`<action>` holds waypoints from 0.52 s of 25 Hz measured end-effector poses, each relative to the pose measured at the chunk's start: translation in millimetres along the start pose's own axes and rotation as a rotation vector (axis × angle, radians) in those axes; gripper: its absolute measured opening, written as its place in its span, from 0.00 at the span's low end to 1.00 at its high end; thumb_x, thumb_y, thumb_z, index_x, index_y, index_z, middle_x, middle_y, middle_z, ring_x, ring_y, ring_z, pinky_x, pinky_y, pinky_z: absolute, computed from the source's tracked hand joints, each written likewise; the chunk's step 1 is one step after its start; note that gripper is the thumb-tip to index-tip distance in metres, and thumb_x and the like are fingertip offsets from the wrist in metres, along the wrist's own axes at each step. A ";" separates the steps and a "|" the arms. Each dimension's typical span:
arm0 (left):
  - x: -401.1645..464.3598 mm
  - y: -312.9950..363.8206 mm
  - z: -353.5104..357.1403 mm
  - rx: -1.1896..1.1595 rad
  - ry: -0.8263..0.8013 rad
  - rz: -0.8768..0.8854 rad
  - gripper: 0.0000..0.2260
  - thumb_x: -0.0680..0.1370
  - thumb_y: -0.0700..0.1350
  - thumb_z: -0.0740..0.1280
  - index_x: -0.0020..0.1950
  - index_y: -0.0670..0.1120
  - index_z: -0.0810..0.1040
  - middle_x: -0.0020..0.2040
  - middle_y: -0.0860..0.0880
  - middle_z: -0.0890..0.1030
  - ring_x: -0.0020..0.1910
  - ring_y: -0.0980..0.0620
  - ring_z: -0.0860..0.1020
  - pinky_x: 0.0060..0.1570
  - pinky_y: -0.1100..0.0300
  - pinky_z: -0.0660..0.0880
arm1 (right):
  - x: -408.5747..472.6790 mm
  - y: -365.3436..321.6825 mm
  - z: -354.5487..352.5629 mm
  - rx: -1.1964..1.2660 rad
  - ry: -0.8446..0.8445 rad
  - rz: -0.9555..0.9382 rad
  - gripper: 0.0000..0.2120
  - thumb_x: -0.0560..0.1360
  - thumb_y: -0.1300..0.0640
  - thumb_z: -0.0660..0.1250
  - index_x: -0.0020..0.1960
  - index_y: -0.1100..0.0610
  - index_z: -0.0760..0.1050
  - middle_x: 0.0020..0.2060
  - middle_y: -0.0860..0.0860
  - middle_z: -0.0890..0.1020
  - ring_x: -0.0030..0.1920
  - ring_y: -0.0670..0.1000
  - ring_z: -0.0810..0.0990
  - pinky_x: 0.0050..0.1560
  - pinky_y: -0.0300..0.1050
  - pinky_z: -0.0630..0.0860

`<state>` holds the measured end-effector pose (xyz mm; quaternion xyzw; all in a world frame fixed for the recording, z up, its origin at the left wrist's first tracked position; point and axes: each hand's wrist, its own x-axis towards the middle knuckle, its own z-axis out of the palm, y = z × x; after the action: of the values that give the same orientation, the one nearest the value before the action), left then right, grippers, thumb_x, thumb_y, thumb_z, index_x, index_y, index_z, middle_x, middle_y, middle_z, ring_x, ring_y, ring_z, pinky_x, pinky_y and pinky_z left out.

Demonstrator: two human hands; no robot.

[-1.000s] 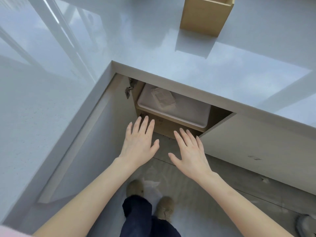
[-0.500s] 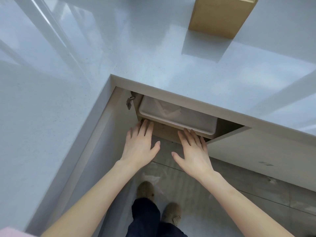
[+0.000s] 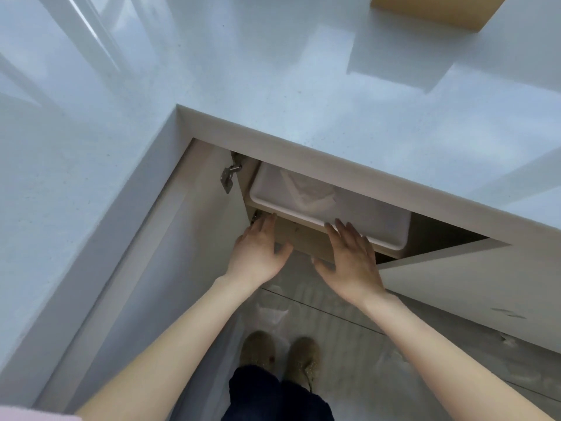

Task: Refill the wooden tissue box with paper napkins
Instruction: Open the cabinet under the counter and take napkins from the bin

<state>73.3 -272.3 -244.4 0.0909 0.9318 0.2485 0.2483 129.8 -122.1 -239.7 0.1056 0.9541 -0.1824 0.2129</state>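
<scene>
Napkins point(image 3: 306, 192) lie in bin point(image 3: 382, 235) just beyond fingers point(image 3: 343, 229).

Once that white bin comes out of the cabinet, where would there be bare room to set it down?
The countertop is bare from its front edge back to the wooden tissue box. It is crowded at the cabinet, where the white bin fills the shelf under the overhang.

Both bare arms reaching forward and down, left hand point(image 3: 258, 253) lying palm down with fingers together and thumb spreading right, right hand point(image 3: 352, 256) lying palm down with fingers slightly fanning, thumb pointing left, hands staying apart, neither gripping anything.
</scene>
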 end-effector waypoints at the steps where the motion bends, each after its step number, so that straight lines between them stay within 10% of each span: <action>1: 8.5 -1.5 4.7 -0.102 -0.022 -0.055 0.24 0.78 0.49 0.59 0.73 0.44 0.61 0.72 0.45 0.67 0.68 0.45 0.67 0.64 0.54 0.66 | 5.9 4.1 4.3 0.009 0.015 -0.001 0.32 0.78 0.45 0.56 0.76 0.53 0.47 0.77 0.51 0.48 0.77 0.51 0.45 0.76 0.50 0.43; 13: 111.2 3.8 44.5 -0.625 -0.024 -0.268 0.24 0.79 0.49 0.57 0.73 0.43 0.59 0.71 0.45 0.68 0.69 0.47 0.67 0.64 0.58 0.64 | 101.1 51.2 28.6 0.165 0.218 -0.015 0.28 0.78 0.50 0.60 0.74 0.57 0.57 0.74 0.54 0.63 0.73 0.53 0.61 0.71 0.48 0.62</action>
<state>0.4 -217.9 -322.4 -0.1101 0.8112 0.4863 0.3056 64.9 -74.1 -324.3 0.1347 0.9541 -0.2491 0.0974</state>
